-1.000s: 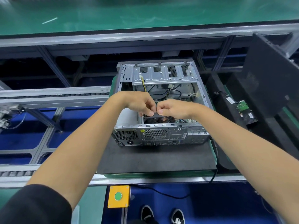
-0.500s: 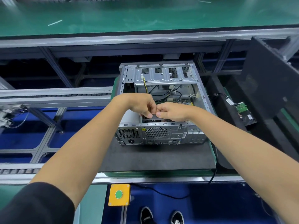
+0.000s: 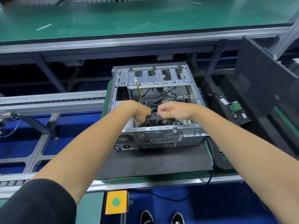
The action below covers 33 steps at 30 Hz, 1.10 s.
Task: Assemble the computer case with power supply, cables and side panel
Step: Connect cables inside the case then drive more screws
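An open grey computer case (image 3: 161, 139) lies on its side on a dark mat (image 3: 153, 160), rear panel toward me. Inside it run black and yellow cables (image 3: 140, 92) below a metal drive cage (image 3: 157, 79). Both hands reach into the case near its rear edge. My left hand (image 3: 139, 110) and my right hand (image 3: 173, 109) each grip a side of a black fan-like part (image 3: 159, 119) just inside the rear wall. The black side panel (image 3: 265, 88) leans upright at the right.
A conveyor rail (image 3: 51, 102) runs in from the left. A green bench (image 3: 129, 18) lies beyond. Right of the case sits a black unit with a small green circuit board (image 3: 236, 106). A yellow box with a green button (image 3: 116, 202) is at the near edge.
My hands were pinched close together over the case's rear; now they have drawn slightly apart, each on a side of the black part, which shows more clearly.
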### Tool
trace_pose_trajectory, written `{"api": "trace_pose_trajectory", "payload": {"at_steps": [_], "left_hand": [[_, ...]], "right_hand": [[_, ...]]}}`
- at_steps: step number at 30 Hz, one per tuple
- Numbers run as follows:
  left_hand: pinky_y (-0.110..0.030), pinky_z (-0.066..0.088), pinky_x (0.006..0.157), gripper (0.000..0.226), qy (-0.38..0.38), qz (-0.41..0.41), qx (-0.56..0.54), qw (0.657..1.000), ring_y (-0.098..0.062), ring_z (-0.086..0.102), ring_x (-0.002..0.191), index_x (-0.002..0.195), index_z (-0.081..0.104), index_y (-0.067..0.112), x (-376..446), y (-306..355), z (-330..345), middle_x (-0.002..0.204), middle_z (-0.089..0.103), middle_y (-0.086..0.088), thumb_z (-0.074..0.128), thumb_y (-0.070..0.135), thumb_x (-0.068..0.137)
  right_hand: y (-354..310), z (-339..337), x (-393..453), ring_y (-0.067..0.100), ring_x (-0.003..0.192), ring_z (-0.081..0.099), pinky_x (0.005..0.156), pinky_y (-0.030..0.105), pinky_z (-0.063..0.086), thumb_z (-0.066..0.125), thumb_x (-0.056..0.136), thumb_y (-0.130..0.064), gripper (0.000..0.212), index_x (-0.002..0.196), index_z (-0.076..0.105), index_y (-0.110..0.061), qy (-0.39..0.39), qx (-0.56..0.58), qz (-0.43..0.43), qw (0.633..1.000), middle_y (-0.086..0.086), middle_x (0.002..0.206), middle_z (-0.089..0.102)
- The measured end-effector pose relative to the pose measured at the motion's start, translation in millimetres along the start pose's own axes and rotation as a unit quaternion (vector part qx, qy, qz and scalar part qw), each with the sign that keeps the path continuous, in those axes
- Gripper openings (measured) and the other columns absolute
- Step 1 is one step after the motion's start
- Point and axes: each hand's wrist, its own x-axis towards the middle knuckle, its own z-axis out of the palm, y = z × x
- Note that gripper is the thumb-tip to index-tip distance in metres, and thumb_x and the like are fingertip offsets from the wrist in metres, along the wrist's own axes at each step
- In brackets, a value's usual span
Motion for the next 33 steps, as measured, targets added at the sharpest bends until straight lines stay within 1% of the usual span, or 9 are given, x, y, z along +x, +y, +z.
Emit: {"api": "trace_pose_trajectory", "payload": {"at_steps": [2, 5, 9, 15, 20, 23, 29, 31, 33], "left_hand": [[-0.033, 0.043, 0.068, 0.019, 0.006, 0.011, 0.009, 1.000, -0.023, 0.049, 0.080, 0.101, 0.048, 0.008, 4, -2, 2, 0.094, 0.051, -0.007, 0.057, 0.004, 0.085], [-0.029, 0.037, 0.055, 0.009, 0.035, 0.018, 0.022, 0.999, -0.019, 0.043, 0.065, 0.087, 0.047, 0.008, 8, -2, 7, 0.079, 0.047, -0.005, 0.049, 0.000, 0.084], [-0.026, 0.029, 0.047, 0.017, 0.071, 0.023, 0.055, 0.996, -0.015, 0.036, 0.053, 0.071, 0.043, 0.012, 13, -1, 13, 0.066, 0.043, -0.001, 0.045, 0.004, 0.086], [-0.027, 0.031, 0.047, 0.027, 0.098, 0.016, 0.077, 0.992, -0.016, 0.037, 0.051, 0.063, 0.040, 0.015, 20, -6, 12, 0.062, 0.044, 0.000, 0.055, 0.008, 0.084], [-0.026, 0.021, 0.047, 0.034, 0.053, 0.028, 0.050, 0.997, -0.017, 0.023, 0.052, 0.058, 0.037, 0.015, 22, -7, 6, 0.058, 0.032, -0.001, 0.045, -0.007, 0.082], [-0.026, 0.020, 0.048, 0.036, 0.048, 0.033, 0.043, 0.997, -0.018, 0.020, 0.052, 0.057, 0.031, 0.015, 23, -7, 5, 0.058, 0.028, -0.001, 0.043, -0.010, 0.080], [-0.026, 0.019, 0.049, 0.037, 0.055, 0.034, 0.021, 0.998, -0.018, 0.017, 0.054, 0.056, 0.028, 0.014, 23, -5, 5, 0.058, 0.025, -0.002, 0.040, -0.011, 0.079], [-0.027, 0.018, 0.050, 0.037, 0.057, 0.035, 0.015, 0.998, -0.019, 0.017, 0.056, 0.054, 0.028, 0.013, 23, -4, 5, 0.058, 0.024, -0.002, 0.042, -0.012, 0.079], [-0.028, 0.020, 0.049, 0.032, 0.053, 0.030, 0.013, 0.998, -0.018, 0.019, 0.054, 0.055, 0.037, 0.009, 23, -3, 5, 0.057, 0.027, -0.001, 0.043, -0.012, 0.079]], "right_hand": [[1, -2, 0, 0.018, 0.079, 0.037, 0.078, 0.035, 0.032, 0.044, 0.106, -0.017, 0.025, 0.080, 0.045, -0.016, -0.005, 0.003, -0.004, 1.000, 0.004, 0.084, 0.043], [4, -5, -1, 0.019, 0.079, 0.037, 0.078, 0.036, 0.032, 0.045, 0.106, -0.016, 0.026, 0.079, 0.046, -0.017, -0.010, 0.013, -0.004, 1.000, 0.006, 0.083, 0.044], [6, -5, -1, 0.020, 0.079, 0.036, 0.078, 0.036, 0.031, 0.045, 0.106, -0.014, 0.026, 0.079, 0.046, -0.017, -0.015, 0.022, -0.007, 1.000, 0.005, 0.081, 0.042], [3, -3, 1, 0.017, 0.077, 0.037, 0.076, 0.034, 0.033, 0.045, 0.106, -0.015, 0.026, 0.080, 0.046, -0.017, -0.012, 0.027, -0.001, 1.000, 0.000, 0.079, 0.043], [-3, 9, 6, 0.007, 0.059, 0.032, 0.057, 0.021, 0.030, 0.045, 0.105, -0.020, 0.026, 0.079, 0.043, -0.019, -0.011, -0.013, 0.004, 1.000, -0.005, 0.075, 0.040], [-4, 10, 7, 0.012, 0.062, 0.032, 0.058, 0.025, 0.029, 0.045, 0.106, -0.021, 0.027, 0.079, 0.043, -0.020, 0.005, -0.023, 0.006, 1.000, -0.002, 0.075, 0.042], [-6, 17, 6, 0.009, 0.063, 0.039, 0.059, 0.026, 0.031, 0.048, 0.104, -0.025, 0.026, 0.078, 0.046, -0.024, 0.043, -0.077, 0.009, 0.996, -0.007, 0.073, 0.047], [-5, 18, 5, 0.005, 0.060, 0.040, 0.057, 0.022, 0.032, 0.049, 0.104, -0.025, 0.026, 0.078, 0.046, -0.025, 0.052, -0.092, 0.012, 0.994, -0.009, 0.072, 0.048], [-4, 19, 3, -0.001, 0.053, 0.039, 0.051, 0.014, 0.031, 0.049, 0.104, -0.024, 0.025, 0.079, 0.047, -0.022, 0.053, -0.074, 0.012, 0.996, -0.009, 0.070, 0.045]]}}
